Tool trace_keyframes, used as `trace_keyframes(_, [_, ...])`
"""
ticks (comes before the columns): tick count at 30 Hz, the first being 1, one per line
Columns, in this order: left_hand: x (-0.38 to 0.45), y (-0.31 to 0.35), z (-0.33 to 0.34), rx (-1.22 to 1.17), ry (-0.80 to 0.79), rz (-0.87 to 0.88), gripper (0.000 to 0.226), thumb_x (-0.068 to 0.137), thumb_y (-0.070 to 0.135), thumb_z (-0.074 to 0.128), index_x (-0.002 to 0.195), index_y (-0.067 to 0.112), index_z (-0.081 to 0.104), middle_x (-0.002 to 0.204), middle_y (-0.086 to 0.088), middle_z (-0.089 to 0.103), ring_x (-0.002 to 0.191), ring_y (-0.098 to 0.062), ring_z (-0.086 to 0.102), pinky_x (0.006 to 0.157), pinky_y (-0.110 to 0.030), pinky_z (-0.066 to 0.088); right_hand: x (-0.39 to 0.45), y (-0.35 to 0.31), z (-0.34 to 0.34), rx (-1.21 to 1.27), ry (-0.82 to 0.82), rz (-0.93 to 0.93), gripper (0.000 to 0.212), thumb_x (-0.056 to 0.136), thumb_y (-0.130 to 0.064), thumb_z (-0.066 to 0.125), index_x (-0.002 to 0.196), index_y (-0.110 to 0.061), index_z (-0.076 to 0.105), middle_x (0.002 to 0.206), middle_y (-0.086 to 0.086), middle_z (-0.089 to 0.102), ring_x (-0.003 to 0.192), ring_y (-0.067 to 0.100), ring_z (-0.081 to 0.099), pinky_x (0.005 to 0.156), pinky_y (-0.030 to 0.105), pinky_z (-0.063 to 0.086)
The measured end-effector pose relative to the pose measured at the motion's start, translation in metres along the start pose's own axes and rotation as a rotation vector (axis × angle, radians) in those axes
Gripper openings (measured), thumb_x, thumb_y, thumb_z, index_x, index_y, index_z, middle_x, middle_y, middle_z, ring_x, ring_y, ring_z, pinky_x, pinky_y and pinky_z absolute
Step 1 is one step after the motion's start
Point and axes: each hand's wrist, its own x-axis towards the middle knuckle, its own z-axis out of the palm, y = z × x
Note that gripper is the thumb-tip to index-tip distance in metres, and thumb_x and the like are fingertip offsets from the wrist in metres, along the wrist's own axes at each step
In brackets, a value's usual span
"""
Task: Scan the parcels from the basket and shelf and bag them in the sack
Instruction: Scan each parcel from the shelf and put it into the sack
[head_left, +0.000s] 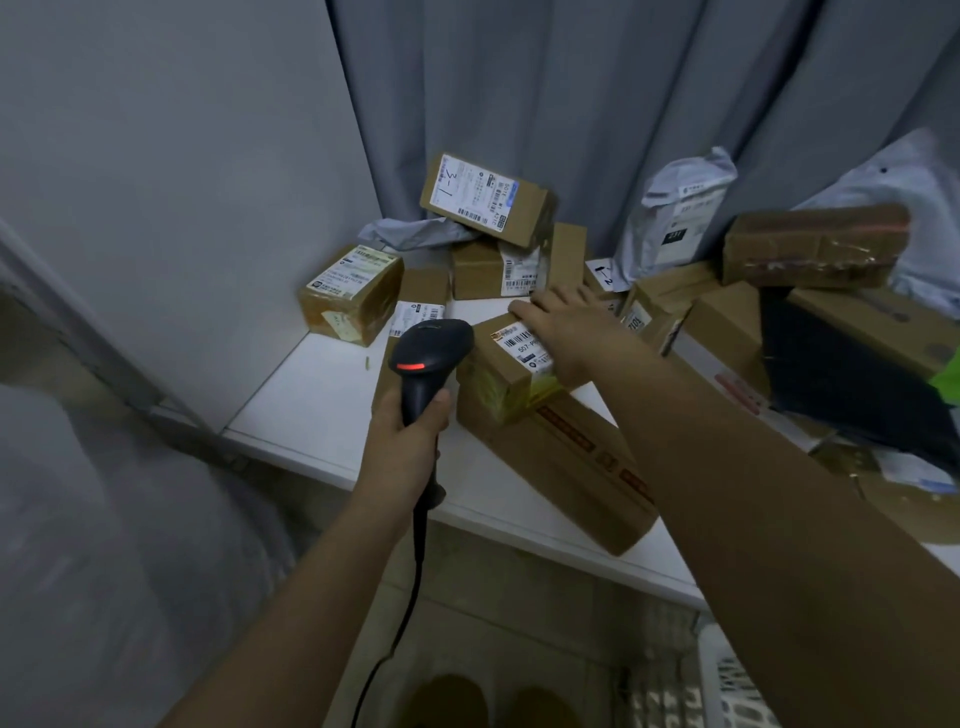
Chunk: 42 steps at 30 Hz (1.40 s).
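**Scanner aimed at a small box under the right hand**

The left hand has its fingers wrapped round the handle of a black barcode scanner, thumb on the near side; a red light glows on the scanner head, and its cable drops down toward the floor. The scanner head sits just left of a small cardboard box, nearly touching its left edge.

The right hand lies on top of that small box, fingers spread and bent over its far edge, the palm covering part of the white barcode label (the printed "507" is still readable beside the hand). This box rests on a long flat carton that lies on the white shelf and reaches out to its near edge.

Farther back on the shelf stand more parcels: a tape-wrapped box at far left, a labelled box marked "3-1" tilted atop other cartons, a grey mailer bag leaning against the grey curtain, and a taped brown parcel on the stack at right.

At the near right corner, below the shelf, part of a white lattice basket shows; its contents cannot be made out. A pale, blurred translucent sack fills the near left.
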Motion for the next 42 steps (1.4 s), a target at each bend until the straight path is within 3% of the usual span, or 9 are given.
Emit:
trace_keyframes(4, [-0.013,0.004,-0.005,-0.027,0.002,0.008,0.032,0.097,0.028,0.053,0.128,0.021,0.049,0.099,-0.002,0.058,0.087,-0.022,0.056,0.075,-0.033,0.048,-0.026,-0.003,-0.016,-0.039,0.002,0.098,0.103,0.072,-0.050,0.075,0.151,-0.024,0.013,0.148,0.018,0.024,0.138,0.041,0.023,0.115,0.062,0.013])
trace_keyframes(10, [-0.066,0.036,-0.030,-0.172,-0.002,-0.017,0.005,0.097,0.027,0.053,0.093,0.027,0.056,0.085,-0.004,0.057,0.077,-0.023,0.053,0.073,-0.036,0.046,-0.140,-0.051,-0.043,0.577,0.302,0.364,0.112,0.063,-0.076,0.063,0.152,-0.031,0.012,0.145,0.009,0.020,0.135,0.033,0.020,0.112,0.048,0.020])
trace_keyframes(13, [-0.096,0.048,-0.048,-0.263,0.005,-0.043,0.007,0.098,0.030,0.053,0.102,0.025,0.056,0.089,-0.004,0.056,0.080,-0.024,0.053,0.070,-0.037,0.048,-0.190,-0.091,-0.043,0.635,0.278,0.424,0.109,0.064,-0.069,0.070,0.149,-0.041,0.009,0.145,0.005,0.014,0.135,0.031,0.015,0.113,0.056,0.017])
trace_keyframes(17, [-0.131,0.050,-0.062,-0.256,-0.018,-0.044,0.027,0.097,0.034,0.054,0.122,0.022,0.054,0.098,-0.004,0.060,0.084,-0.024,0.055,0.083,-0.044,0.049,-0.235,-0.126,-0.047,0.708,0.270,0.406,0.108,0.067,-0.051,0.076,0.150,-0.041,0.007,0.140,0.008,0.023,0.127,0.031,0.025,0.102,0.046,0.037])
trace_keyframes(26, [-0.154,0.035,-0.087,-0.163,-0.070,0.014,0.049,0.086,0.043,0.066,0.128,0.025,0.049,0.119,0.000,0.062,0.113,-0.020,0.058,0.104,-0.048,0.042,-0.270,-0.146,-0.039,0.855,0.315,0.334,0.098,0.061,-0.065,0.071,0.142,-0.035,0.025,0.144,-0.004,0.037,0.131,0.021,0.035,0.102,0.048,0.044])
trace_keyframes(31, [-0.149,0.034,-0.090,-0.207,0.017,-0.020,0.049,0.085,0.040,0.068,0.128,0.026,0.047,0.112,0.003,0.062,0.105,-0.017,0.060,0.100,-0.044,0.045,-0.274,-0.143,-0.041,0.850,0.364,0.266,0.099,0.068,-0.054,0.076,0.147,-0.042,0.017,0.159,-0.010,0.007,0.144,0.023,0.016,0.112,0.048,0.033])
trace_keyframes(35, [-0.139,0.035,-0.093,-0.408,0.064,-0.101,0.048,0.087,0.039,0.066,0.129,0.027,0.047,0.114,-0.001,0.066,0.103,-0.023,0.065,0.083,-0.042,0.053,-0.273,-0.140,-0.044,1.423,0.442,0.391,0.106,0.065,-0.065,0.075,0.149,-0.043,0.015,0.158,-0.008,0.018,0.142,0.021,0.028,0.110,0.044,0.037])
trace_keyframes(39, [-0.134,0.036,-0.091,-0.412,0.053,-0.053,0.044,0.088,0.034,0.066,0.126,0.026,0.048,0.114,-0.004,0.067,0.101,-0.022,0.067,0.089,-0.044,0.054,-0.264,-0.140,-0.047,1.819,0.193,0.465,0.070,0.089,-0.055,0.055,0.148,-0.048,0.019,0.138,-0.008,0.046,0.119,0.025,0.055,0.086,0.045,0.056])
trace_keyframes(42, [-0.134,0.035,-0.089,-0.396,0.029,-0.021,0.034,0.090,0.030,0.064,0.120,0.027,0.050,0.114,-0.004,0.067,0.104,-0.021,0.066,0.094,-0.043,0.052,-0.256,-0.132,-0.044,1.898,0.244,0.521,0.054,0.094,-0.047,0.054,0.141,-0.045,0.028,0.120,-0.008,0.056,0.103,0.026,0.065,0.076,0.041,0.060])
